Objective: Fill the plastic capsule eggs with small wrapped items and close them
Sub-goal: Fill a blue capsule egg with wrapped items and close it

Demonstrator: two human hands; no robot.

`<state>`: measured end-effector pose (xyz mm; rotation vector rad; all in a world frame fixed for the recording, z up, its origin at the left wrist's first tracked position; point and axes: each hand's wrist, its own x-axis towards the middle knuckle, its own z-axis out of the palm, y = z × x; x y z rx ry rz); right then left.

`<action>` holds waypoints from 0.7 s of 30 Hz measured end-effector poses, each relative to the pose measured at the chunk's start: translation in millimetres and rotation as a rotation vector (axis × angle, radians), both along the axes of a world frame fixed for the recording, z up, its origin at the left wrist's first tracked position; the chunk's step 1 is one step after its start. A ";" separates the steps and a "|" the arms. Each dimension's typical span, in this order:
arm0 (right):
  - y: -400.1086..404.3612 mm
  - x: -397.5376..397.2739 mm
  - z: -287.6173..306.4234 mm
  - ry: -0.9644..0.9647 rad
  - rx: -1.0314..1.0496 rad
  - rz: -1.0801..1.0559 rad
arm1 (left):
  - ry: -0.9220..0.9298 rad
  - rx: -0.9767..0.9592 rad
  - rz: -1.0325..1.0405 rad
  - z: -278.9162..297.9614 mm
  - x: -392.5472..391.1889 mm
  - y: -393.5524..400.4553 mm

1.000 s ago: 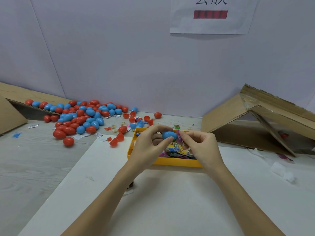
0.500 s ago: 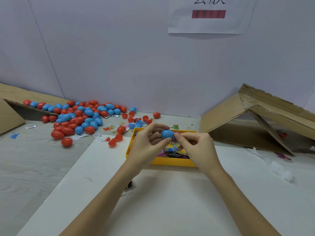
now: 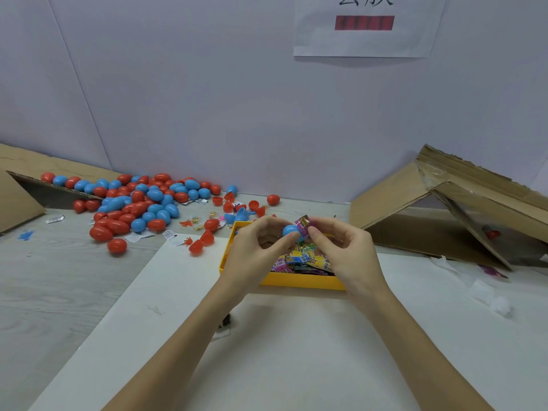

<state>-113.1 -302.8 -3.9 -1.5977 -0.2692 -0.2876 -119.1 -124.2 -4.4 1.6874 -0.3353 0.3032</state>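
My left hand (image 3: 257, 250) pinches a blue egg half (image 3: 290, 230) between thumb and fingers above the yellow tray (image 3: 299, 281). My right hand (image 3: 341, 250) pinches a small purple wrapped item (image 3: 303, 224) right against the blue half's open side. The tray holds several colourful wrapped items (image 3: 299, 259). Whether the wrapper is partly inside the half is hidden by my fingers.
A heap of red and blue eggs (image 3: 139, 203) lies at the back left, with loose halves (image 3: 204, 241) near the tray. An opened cardboard box (image 3: 444, 209) lies on the right, another cardboard flap (image 3: 17, 200) at far left. White sheet (image 3: 267, 336) lies in front.
The egg, whole a second ago, now shows as one blue half in my left hand. A purple wrapper has appeared in my right fingers at its opening.
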 end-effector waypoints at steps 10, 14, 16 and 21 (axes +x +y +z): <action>2.5 -0.7 -1.9 0.036 0.050 0.019 | -0.002 0.000 0.004 1.9 -1.2 -1.7; 4.2 -1.7 -2.0 0.016 0.042 0.008 | 0.005 0.004 0.016 2.4 -1.2 -1.8; 4.5 -1.6 -2.4 0.010 0.040 -0.001 | 0.011 -0.001 0.020 2.2 -1.1 -1.9; 4.4 -1.4 -2.7 0.004 0.035 -0.006 | 0.023 0.014 0.033 2.5 -1.2 -2.5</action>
